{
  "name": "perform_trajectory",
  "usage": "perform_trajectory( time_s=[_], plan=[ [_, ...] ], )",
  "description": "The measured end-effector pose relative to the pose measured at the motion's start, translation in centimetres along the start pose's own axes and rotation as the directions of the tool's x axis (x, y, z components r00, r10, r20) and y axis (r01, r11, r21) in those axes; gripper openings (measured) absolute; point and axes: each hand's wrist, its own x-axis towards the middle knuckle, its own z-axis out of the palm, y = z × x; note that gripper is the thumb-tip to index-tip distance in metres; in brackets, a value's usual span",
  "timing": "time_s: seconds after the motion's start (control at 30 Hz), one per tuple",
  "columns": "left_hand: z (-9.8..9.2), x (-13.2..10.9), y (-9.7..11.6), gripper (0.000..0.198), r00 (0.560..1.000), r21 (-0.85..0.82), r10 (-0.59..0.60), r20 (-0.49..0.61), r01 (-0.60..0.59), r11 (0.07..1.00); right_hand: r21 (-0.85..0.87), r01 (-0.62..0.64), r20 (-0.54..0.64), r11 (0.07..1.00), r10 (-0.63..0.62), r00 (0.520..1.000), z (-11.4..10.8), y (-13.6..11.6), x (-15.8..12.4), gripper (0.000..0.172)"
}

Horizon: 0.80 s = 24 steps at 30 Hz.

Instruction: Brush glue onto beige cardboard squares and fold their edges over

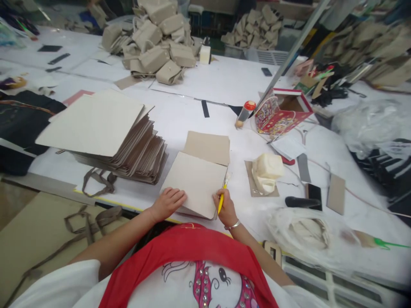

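Observation:
My left hand [169,201] lies with its fingers flat on the lower left corner of a pale beige panel [197,179]. Another beige sheet [208,145] shows from under its far edge. In my closed right hand [227,209] is a yellow-handled brush [220,203], its whitish tip pointing away from me by the panel's right edge. The fingers of that hand also meet the panel's right side. A cut-open cream plastic container [267,171] stands to the right on a small brown piece; its contents are hard to make out.
A tall stack of beige panels [96,124] stands on the left. Folded beige pieces [157,42] are heaped at the back. On the right are a red paper bag [282,113], a red-capped bottle [245,114], a phone [314,196] and a plastic bag [308,233].

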Motion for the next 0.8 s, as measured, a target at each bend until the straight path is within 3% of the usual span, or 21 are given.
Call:
perform_trajectory(
  time_s=[0.13,0.3,0.4,0.5,0.6,0.67,0.73,0.8],
  plan=[
    [3.4,-2.6,0.4,0.019,0.979,-0.065,0.051,0.198,-0.039,0.997,-0.211,-0.01,0.157,0.977,0.045,0.987,1.3,4.8,-1.3,0.015],
    [4.7,-2.5,1.7,0.015,0.936,-0.142,0.04,0.348,0.01,0.99,-0.514,0.012,0.121,0.858,0.058,0.991,2.8,7.8,-1.5,0.027],
    [4.4,-2.7,1.3,0.024,0.923,-0.173,0.006,0.385,0.065,0.983,-0.603,0.003,0.004,0.798,-0.002,1.0,0.8,7.3,-1.0,0.037],
    [4.3,-2.5,0.5,0.035,0.941,-0.199,-0.016,0.339,0.089,0.976,-0.579,-0.066,-0.198,0.813,-0.062,0.978,-3.9,5.1,1.0,0.047],
    [4.7,0.4,-0.4,0.038,0.99,-0.204,-0.045,0.135,0.072,0.976,-0.375,-0.094,-0.367,0.922,-0.055,0.928,-8.8,1.6,4.9,0.051],
    [4.7,4.2,-1.2,0.034,0.998,-0.175,-0.065,-0.015,0.062,0.983,-0.133,-0.075,-0.367,0.988,0.022,0.93,-10.6,-1.4,8.7,0.052],
    [4.6,8.6,-2.1,0.037,0.993,-0.143,-0.083,-0.08,0.071,0.987,0.084,-0.05,-0.222,0.995,0.068,0.973,-10.3,-4.3,12.8,0.052],
    [4.6,12.6,-3.0,0.045,0.992,-0.124,-0.122,-0.044,0.116,0.985,0.215,-0.059,-0.034,0.975,0.068,0.997,-8.2,-6.5,16.8,0.046]
  ],
)
